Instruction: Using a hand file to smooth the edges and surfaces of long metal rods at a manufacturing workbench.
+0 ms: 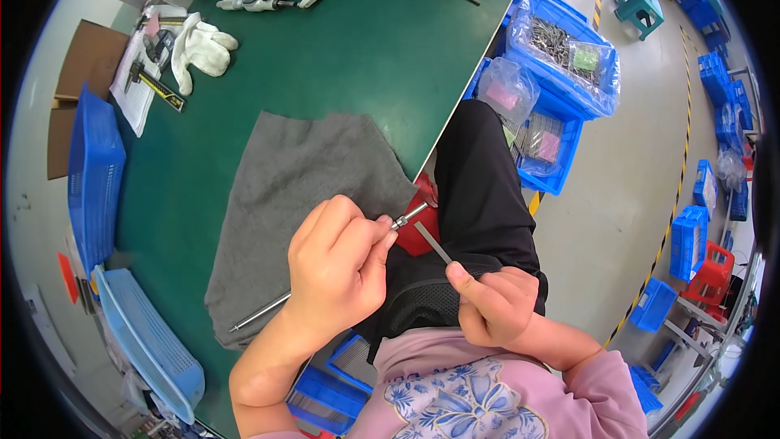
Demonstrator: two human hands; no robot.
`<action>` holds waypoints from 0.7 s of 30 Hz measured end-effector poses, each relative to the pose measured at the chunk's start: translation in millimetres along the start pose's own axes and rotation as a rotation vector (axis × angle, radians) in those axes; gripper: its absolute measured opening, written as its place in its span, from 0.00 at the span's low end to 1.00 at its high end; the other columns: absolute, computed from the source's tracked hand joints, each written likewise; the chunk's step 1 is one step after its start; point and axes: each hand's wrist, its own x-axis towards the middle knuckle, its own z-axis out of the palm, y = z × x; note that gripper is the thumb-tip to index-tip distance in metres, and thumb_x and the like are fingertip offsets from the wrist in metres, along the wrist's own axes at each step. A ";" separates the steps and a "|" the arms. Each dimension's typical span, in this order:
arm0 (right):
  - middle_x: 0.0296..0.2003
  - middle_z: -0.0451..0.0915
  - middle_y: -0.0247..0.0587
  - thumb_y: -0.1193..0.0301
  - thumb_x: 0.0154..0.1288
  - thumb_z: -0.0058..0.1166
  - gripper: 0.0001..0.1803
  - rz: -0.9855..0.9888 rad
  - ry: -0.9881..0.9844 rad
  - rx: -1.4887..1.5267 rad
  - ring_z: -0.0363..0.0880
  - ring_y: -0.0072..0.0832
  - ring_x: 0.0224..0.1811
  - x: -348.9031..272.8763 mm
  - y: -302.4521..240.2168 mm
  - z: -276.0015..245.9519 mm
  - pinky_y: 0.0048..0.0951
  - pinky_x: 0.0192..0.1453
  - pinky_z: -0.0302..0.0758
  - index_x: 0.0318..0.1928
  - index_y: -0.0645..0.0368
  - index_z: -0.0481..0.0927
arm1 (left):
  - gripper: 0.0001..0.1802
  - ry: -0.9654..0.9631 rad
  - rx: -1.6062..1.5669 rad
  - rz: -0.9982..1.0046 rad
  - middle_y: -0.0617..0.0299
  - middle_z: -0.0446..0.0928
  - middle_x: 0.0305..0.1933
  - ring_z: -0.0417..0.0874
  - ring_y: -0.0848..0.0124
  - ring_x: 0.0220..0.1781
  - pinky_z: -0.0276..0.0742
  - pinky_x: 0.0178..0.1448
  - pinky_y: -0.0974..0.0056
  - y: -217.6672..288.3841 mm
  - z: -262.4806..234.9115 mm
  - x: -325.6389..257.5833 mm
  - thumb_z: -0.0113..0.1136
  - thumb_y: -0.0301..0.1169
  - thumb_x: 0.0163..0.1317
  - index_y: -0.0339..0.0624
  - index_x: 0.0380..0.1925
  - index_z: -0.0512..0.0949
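Two hands, left hand [337, 264], right hand [496, 305], one rod [325, 272], one file [433, 244]

We see our left hand [337, 264] curled into a loose fist with thumb and fingertips pinched together at its upper right, the bare forearm running down to the lower edge. Our right hand [496, 305] sits just beside it (lower, knuckles folded), thumb pressed forward, its wrist in a pink sleeve.
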 end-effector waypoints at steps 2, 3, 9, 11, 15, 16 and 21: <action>0.11 0.59 0.27 0.83 0.37 0.50 0.29 0.004 -0.002 -0.002 0.54 0.21 0.09 0.1 -0.4 0.7 0.23 0.15 0.52 0.47 0.66 0.81 | 0.09 -0.004 -0.001 -0.001 0.58 0.65 0.22 0.69 0.61 0.22 0.64 0.25 0.61 0.1 -0.6 0.3 0.66 0.16 0.40 0.36 0.21 0.75; 0.12 0.58 0.27 0.83 0.36 0.50 0.30 0.006 -0.005 -0.003 0.54 0.21 0.09 0.1 -0.8 1.0 0.23 0.15 0.52 0.47 0.66 0.81 | 0.09 -0.007 -0.001 -0.001 0.58 0.65 0.22 0.69 0.61 0.22 0.64 0.25 0.61 0.0 -1.0 0.3 0.66 0.16 0.39 0.36 0.22 0.75; 0.12 0.55 0.28 0.80 0.35 0.51 0.30 0.034 -0.007 -0.037 0.56 0.22 0.09 1.4 -4.3 0.6 0.24 0.14 0.54 0.47 0.61 0.83 | 0.10 -0.014 -0.002 -0.007 0.57 0.66 0.22 0.69 0.61 0.22 0.65 0.25 0.61 -0.3 -1.9 0.0 0.66 0.16 0.39 0.36 0.22 0.75; 0.12 0.57 0.28 0.81 0.37 0.52 0.29 0.062 0.012 -0.021 0.57 0.23 0.09 2.4 -0.2 0.5 0.24 0.15 0.55 0.48 0.62 0.82 | 0.10 -0.015 -0.002 -0.010 0.57 0.66 0.22 0.69 0.61 0.22 0.65 0.25 0.61 -0.1 -2.0 -0.3 0.66 0.16 0.39 0.36 0.22 0.75; 0.14 0.64 0.31 0.82 0.45 0.60 0.27 0.215 0.256 0.137 0.62 0.23 0.11 29.4 13.9 25.5 0.22 0.17 0.59 0.52 0.63 0.80 | 0.10 -0.011 0.002 -0.009 0.58 0.66 0.22 0.69 0.62 0.21 0.65 0.24 0.61 0.5 -0.3 0.3 0.66 0.16 0.39 0.36 0.22 0.75; 0.14 0.64 0.31 0.82 0.45 0.60 0.27 0.218 0.257 0.136 0.62 0.23 0.11 36.8 15.8 30.0 0.22 0.17 0.59 0.52 0.63 0.80 | 0.10 -0.008 0.002 -0.006 0.58 0.66 0.22 0.69 0.62 0.21 0.65 0.24 0.61 0.4 0.8 0.5 0.66 0.16 0.38 0.37 0.22 0.75; 0.14 0.59 0.21 0.82 0.50 0.66 0.31 0.263 0.221 0.408 0.53 0.08 0.14 63.7 13.9 35.9 0.18 0.18 0.47 0.57 0.67 0.74 | 0.10 0.008 0.000 -0.018 0.59 0.66 0.22 0.69 0.63 0.21 0.64 0.23 0.62 2.8 0.2 -0.9 0.66 0.16 0.39 0.38 0.21 0.75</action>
